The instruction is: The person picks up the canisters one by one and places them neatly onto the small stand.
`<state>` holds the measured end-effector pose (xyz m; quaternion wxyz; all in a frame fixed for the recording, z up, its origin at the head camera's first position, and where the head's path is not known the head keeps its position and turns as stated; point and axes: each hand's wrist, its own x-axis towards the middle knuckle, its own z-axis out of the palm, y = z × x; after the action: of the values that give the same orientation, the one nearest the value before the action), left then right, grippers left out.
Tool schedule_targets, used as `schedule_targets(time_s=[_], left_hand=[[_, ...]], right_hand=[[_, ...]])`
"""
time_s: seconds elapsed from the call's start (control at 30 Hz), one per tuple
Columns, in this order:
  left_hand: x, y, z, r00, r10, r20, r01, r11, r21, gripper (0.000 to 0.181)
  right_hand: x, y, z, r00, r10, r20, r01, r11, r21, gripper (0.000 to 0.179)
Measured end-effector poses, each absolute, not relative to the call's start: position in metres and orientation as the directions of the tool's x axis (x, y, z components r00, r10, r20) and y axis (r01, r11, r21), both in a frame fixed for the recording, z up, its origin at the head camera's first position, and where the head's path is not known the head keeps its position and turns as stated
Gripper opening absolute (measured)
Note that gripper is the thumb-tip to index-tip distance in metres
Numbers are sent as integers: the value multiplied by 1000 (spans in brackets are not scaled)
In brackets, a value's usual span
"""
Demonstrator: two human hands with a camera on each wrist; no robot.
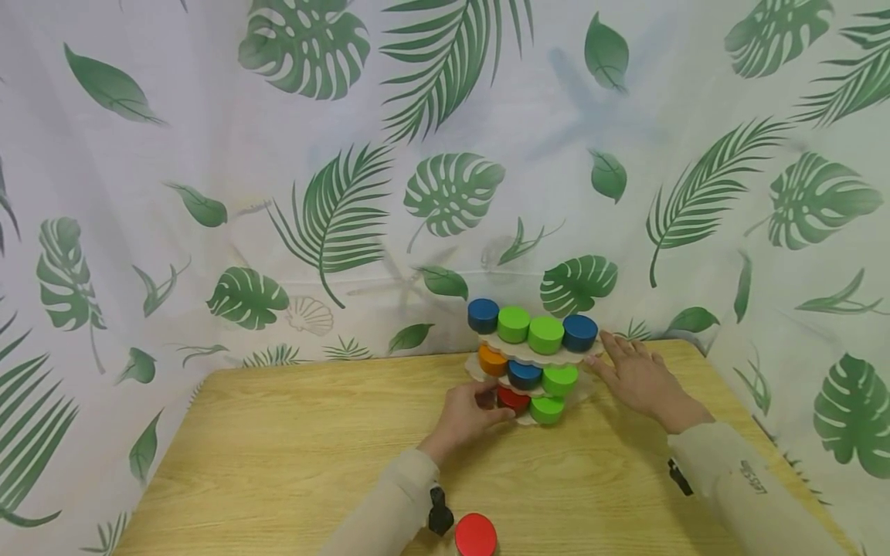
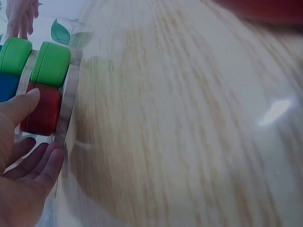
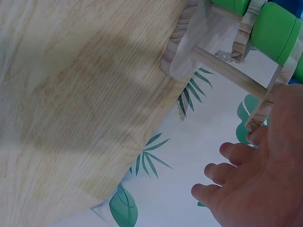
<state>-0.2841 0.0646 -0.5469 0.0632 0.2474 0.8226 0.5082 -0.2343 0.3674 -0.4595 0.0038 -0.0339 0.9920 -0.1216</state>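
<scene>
A tiered wooden stand (image 1: 540, 357) carries several round blocks on its scalloped shelves. My left hand (image 1: 464, 415) holds a red block (image 2: 43, 109) on the lowest shelf, thumb on one side and fingers curled on the other. A green block (image 1: 547, 410) sits right beside that red one. At the stand's right end, my right hand (image 1: 643, 378) touches the top shelf's edge with thumb and index finger. Its other fingers extend loosely, as the right wrist view shows. Above are an orange block (image 1: 492, 360), blue block (image 1: 524, 374) and green block (image 1: 559, 380) on the middle shelf.
Another red block (image 1: 476, 534) stands near the front of the wooden table (image 1: 299, 448), by the left wrist. Blue and green blocks (image 1: 514, 324) line the top shelf. A leaf-patterned cloth (image 1: 445, 193) hangs close behind the stand. A dowel (image 3: 229, 72) joins the shelves.
</scene>
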Motion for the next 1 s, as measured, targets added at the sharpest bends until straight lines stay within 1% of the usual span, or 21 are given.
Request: schedule_targets(time_s=[0.17, 0.27, 0.4, 0.6, 0.9, 1.0], left_hand=[[-283, 54, -547, -866, 486, 118, 311, 338, 888, 55], [-281, 46, -547, -851, 516, 98, 304, 333, 893, 45], [-276, 34, -544, -807, 586, 73, 313, 320, 894, 34], [-266, 16, -535, -736, 673, 72, 344, 280, 896, 39], [-251, -3, -523, -671, 741, 2, 277, 247, 929, 49], [-245, -9, -524, -649, 761, -9, 266, 238, 934, 49]], right_hand=[[-234, 367, -459, -998, -70, 6, -70, 970, -232, 78], [-234, 368, -460, -997, -72, 8, -72, 970, -230, 78], [-234, 368, -461, -997, -71, 8, -70, 970, -234, 78], [-235, 368, -461, -998, -70, 5, -69, 966, -248, 79], [-234, 368, -462, -997, -77, 16, -79, 966, -246, 79], [-234, 367, -462, -997, -77, 17, -78, 967, -241, 78]])
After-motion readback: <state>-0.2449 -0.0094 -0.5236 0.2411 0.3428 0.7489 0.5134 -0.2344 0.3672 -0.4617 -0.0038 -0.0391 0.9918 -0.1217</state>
